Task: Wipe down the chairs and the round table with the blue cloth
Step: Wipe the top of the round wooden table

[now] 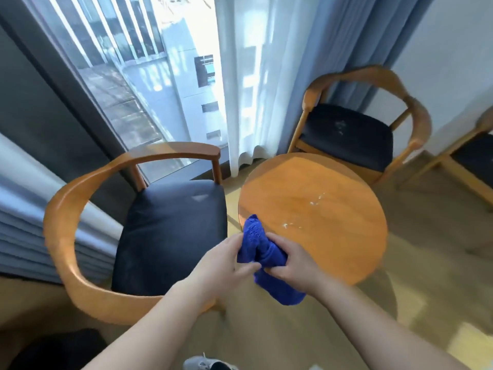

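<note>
– Two hands are on the blue cloth [262,252], right?
– Yes. The left hand [226,259] pinches one side of it. The right hand [292,265] has its fingers curled round the other side.
– Where is the cloth?
– It is bunched up between the hands, over the near edge of the round table [320,209]. One end hangs down below the right hand. I cannot tell if it touches the table.
– Is the table clean?
– No. There are white specks [317,198] on the top, past the cloth.
– How many chairs are there?
– Three. The near chair [170,231] stands just beside the table, on its left. It has a dark seat and a curved wooden back. The far chair [354,134] stands behind the table, close to it. Its dark seat has pale spots on it too. The third chair [472,161] is off to the right of the table, and only a bit of it shows.
– What else is behind the table?
– A white curtain [253,76] hangs down to the floor there. A big window [133,76] is to the left of that, behind the near chair.
– And in front of the table?
– The tip of a grey shoe [205,364], low down between the arms.
</note>
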The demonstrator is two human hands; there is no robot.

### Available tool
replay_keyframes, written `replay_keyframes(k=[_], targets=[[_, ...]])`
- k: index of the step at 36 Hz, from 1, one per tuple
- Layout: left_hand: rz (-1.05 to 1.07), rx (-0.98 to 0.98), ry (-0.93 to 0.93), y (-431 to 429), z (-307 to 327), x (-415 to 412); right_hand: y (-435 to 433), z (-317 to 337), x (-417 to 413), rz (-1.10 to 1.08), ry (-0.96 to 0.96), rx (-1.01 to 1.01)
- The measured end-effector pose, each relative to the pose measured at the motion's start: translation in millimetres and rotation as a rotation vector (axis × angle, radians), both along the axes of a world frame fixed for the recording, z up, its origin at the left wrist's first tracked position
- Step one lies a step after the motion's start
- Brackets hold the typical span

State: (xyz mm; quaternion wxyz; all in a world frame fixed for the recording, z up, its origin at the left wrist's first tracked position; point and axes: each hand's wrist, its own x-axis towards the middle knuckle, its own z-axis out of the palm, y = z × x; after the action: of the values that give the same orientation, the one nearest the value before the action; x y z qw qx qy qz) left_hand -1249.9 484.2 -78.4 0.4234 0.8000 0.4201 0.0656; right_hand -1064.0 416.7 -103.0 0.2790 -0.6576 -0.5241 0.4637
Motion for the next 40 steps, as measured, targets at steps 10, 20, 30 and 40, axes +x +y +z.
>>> replay_keyframes(k=[10, 20, 30, 40], targets=[[0.045, -0.032, -0.059, -73.0, -4.5, 152.1, -90.0, -1.9, 132.0, -0.109, -0.059, -0.066], [0.203, -0.092, -0.138, -102.1, -8.9, 208.3, -98.1, 11.8, 239.3, 0.132, -0.342, -0.199], [0.346, -0.184, -0.221, -63.3, -29.9, 246.7, -46.5, -11.5, 306.8, 0.198, -0.343, -0.172], [0.429, -0.202, -0.272, -15.6, -41.6, 304.5, 0.3, -19.0, 397.3, 0.212, -0.377, -0.022]])
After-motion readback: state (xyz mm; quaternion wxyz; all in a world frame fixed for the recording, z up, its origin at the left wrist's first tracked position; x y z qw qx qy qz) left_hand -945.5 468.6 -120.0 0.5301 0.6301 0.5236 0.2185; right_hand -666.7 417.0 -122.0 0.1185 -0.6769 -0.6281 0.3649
